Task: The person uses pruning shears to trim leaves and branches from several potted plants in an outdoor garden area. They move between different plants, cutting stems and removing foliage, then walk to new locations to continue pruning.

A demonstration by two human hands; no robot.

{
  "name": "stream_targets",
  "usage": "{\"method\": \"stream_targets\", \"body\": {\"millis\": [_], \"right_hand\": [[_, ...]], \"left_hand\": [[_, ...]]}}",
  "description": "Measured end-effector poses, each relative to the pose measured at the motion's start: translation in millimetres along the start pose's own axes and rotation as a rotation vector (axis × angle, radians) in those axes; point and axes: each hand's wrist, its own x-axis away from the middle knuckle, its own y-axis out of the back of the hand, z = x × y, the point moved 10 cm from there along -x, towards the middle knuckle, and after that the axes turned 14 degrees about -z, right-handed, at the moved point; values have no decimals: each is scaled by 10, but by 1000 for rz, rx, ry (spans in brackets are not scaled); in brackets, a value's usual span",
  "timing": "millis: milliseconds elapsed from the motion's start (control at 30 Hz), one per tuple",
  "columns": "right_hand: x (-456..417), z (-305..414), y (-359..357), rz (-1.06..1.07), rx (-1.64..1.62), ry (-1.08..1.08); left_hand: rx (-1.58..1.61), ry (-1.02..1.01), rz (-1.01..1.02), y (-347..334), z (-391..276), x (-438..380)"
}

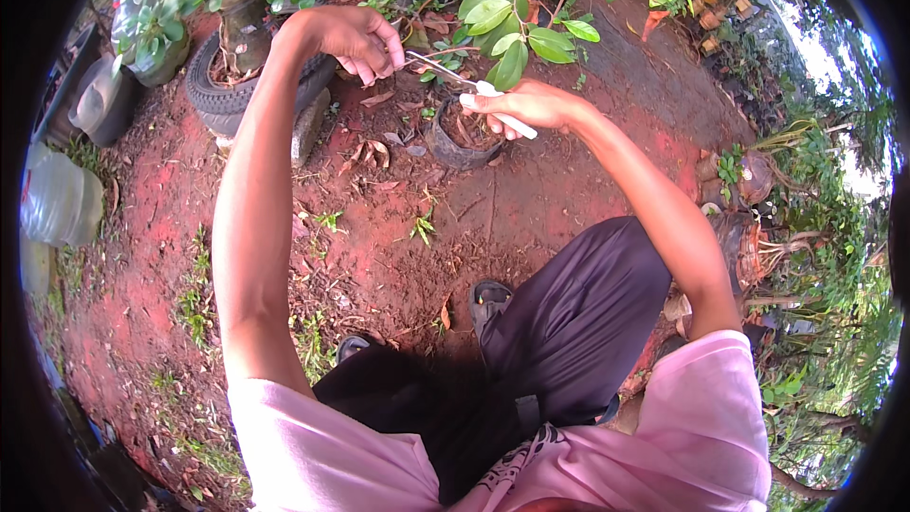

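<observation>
My right hand (522, 108) grips the white handle of a thin metal-bladed tool (444, 71), perhaps a knife or scissors. Its blade points up and left, towards my left hand (366, 46). The fingers of my left hand are curled together near the blade's tip, at the end of a thin reddish stem (451, 50); how firmly they pinch it cannot be told. A leafy green branch (512, 21) hangs just above my right hand and partly overlaps it. Below the blade stands a black plastic plant pot (455, 149) with soil and dry leaves in it.
Left of the pot, a thick-stemmed plant stands within a tyre (220, 96) beside a concrete block (311, 128). Clear plastic containers (64, 195) and a grey pot (106, 99) line the left side. More potted plants (757, 178) stand at right. Red-brown soil carries weeds and dry leaves.
</observation>
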Motion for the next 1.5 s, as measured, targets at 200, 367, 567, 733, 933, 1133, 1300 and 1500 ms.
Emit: {"method": "stream_targets", "body": {"millis": [200, 367, 567, 733, 933, 1133, 1300, 1500], "right_hand": [[10, 44, -4, -8, -2, 25], [-44, 8, -12, 2, -70, 55], [38, 114, 7, -65, -32, 40], [47, 177, -22, -90, -30, 5], [66, 167, -17, -117, -20, -31], [61, 162, -44, -112, -16, -32], [37, 141, -39, -130, 11, -20], [66, 240, 5, -190, 87, 62]], "left_hand": [[-60, -15, -32, 32, -22, -5], [-80, -18, -72, 71, -47, -9], [-80, -87, -126, 138, -112, -31], [-78, -139, -154, 209, -131, -6], [-124, -182, -157, 209, -114, -59], [-132, -201, -185, 210, -189, -14], [-137, -209, -193, 222, -196, -15], [-143, -247, -195, 221, -217, 10]]}}
